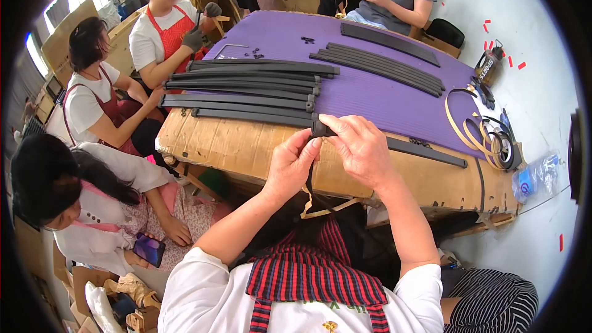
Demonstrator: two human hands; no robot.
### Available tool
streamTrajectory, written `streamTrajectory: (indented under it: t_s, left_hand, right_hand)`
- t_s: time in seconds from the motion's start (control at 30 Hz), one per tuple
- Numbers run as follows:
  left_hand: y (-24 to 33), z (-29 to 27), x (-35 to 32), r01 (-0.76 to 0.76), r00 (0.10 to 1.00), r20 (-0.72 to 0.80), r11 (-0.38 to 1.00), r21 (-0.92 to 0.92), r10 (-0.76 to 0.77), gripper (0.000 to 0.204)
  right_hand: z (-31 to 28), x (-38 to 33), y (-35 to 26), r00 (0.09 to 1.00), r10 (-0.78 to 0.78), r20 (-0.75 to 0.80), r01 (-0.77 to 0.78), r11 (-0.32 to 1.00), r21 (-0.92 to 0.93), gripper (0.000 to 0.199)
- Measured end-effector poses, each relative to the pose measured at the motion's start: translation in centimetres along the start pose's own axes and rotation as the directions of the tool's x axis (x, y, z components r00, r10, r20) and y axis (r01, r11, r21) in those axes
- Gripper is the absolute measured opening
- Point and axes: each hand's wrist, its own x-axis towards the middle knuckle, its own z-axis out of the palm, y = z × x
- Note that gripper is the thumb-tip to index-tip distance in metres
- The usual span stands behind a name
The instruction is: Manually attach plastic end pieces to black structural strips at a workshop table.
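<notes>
Both my hands meet at the near edge of the table, fingers pinched together. Between the fingertips of my left hand (288,163) and my right hand (362,150) is the dark end of a black flat bar (259,115). A black tape strip (310,176) hangs below the fingers, with a pale yellow backing ribbon (327,211) trailing from it. My fingers partly cover where tape and bar meet. Several black bars with thicker ends (246,83) lie to the left of my hands. Another black bar (425,151) extends to the right beyond my right hand.
Several black bars (382,69) rest farther back on the purple mat (271,34). At right are tape rolls (505,148), a clear plastic bottle (535,179) and a dark drink bottle (489,65). Small black pieces (419,142) lie near the front. Several people sit or stand around the table.
</notes>
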Motion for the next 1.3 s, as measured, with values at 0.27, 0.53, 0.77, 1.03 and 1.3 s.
streamTrajectory:
  t_s: [0.27,0.53,0.77,1.03,1.3]
  left_hand:
    - [-0.9,-0.6,-0.1,-0.175,0.984,0.028,0.954,0.242,0.174,0.026]
    - [0.6,0.1,-0.4,-0.076,0.997,0.01,0.98,-0.184,0.08,0.041]
    - [-0.7,-0.1,-0.6,-0.192,0.975,-0.074,0.96,0.206,0.211,0.023]
    - [-1.4,0.3,-0.5,-0.191,0.966,-0.127,0.954,0.229,0.224,0.019]
    - [-2.7,-0.1,0.2,-0.4,0.857,-0.122,0.795,0.456,0.501,0.01]
  right_hand:
    - [-0.7,0.6,-0.7,0.999,0.026,0.048,-0.027,0.999,0.028,0.036]
    - [0.0,0.5,-0.5,0.999,0.036,0.037,-0.038,0.998,0.054,0.033]
    - [0.5,0.3,-0.4,0.999,0.036,0.037,-0.038,0.998,0.053,0.032]
    - [0.7,0.2,-0.2,0.996,0.05,0.067,-0.054,0.997,0.051,0.03]
    - [0.5,0.1,-0.2,0.994,0.053,0.097,-0.064,0.991,0.115,0.027]
